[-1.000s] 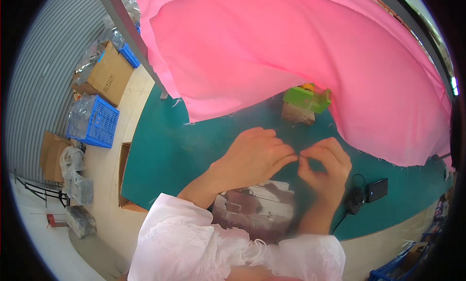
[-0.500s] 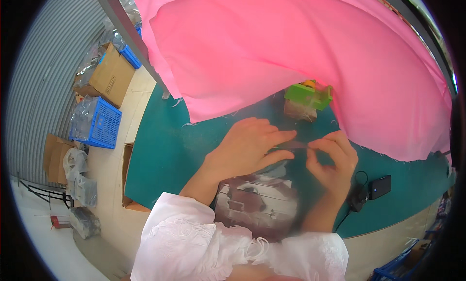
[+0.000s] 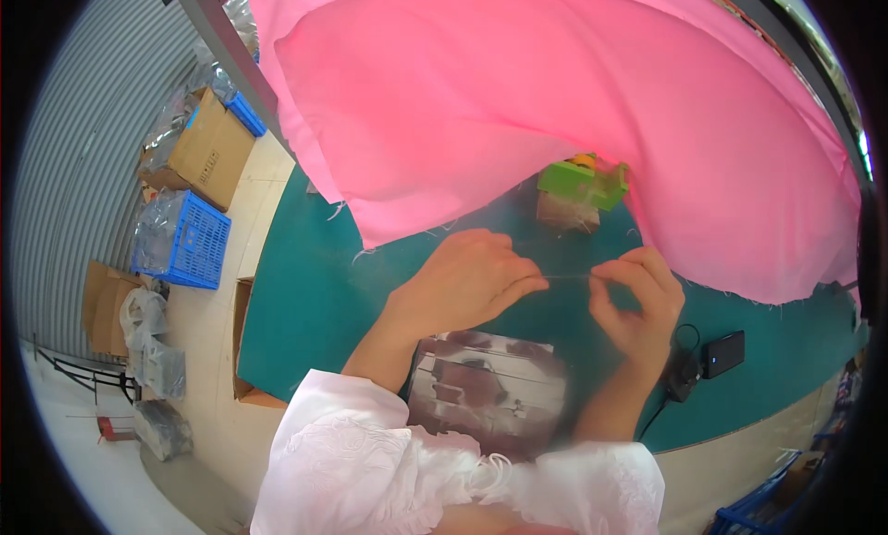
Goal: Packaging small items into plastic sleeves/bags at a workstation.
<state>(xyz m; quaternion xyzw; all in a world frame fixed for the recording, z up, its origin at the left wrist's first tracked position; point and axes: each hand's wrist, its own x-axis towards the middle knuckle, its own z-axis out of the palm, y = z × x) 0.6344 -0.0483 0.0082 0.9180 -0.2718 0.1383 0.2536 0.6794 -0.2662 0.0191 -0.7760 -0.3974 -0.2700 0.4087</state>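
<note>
A thin, pale strip (image 3: 569, 276), seen as little more than a line, stretches between my two hands above the green tabletop (image 3: 305, 285). My left hand (image 3: 472, 281) pinches its left end between thumb and fingers. At the other end, the thumb and forefinger of my right hand (image 3: 638, 299) close on it. What the strip is made of I cannot make out. Below my hands, close to my body, lies a glossy, see-through sheet or bag with grey and brown shapes (image 3: 486, 387).
Pink cloth (image 3: 462, 100) with frayed edges hangs over the far side of the table. Under its edge stands a green holder (image 3: 583, 184). A black box (image 3: 723, 354) with a cable lies at the right. Blue crates (image 3: 190, 239) and cardboard boxes (image 3: 203, 151) stand on the left floor.
The fingers of my left hand have closed from a spread position into a pinch. The strip looked wider before and now shows as a fine line. My right hand has hardly moved.
</note>
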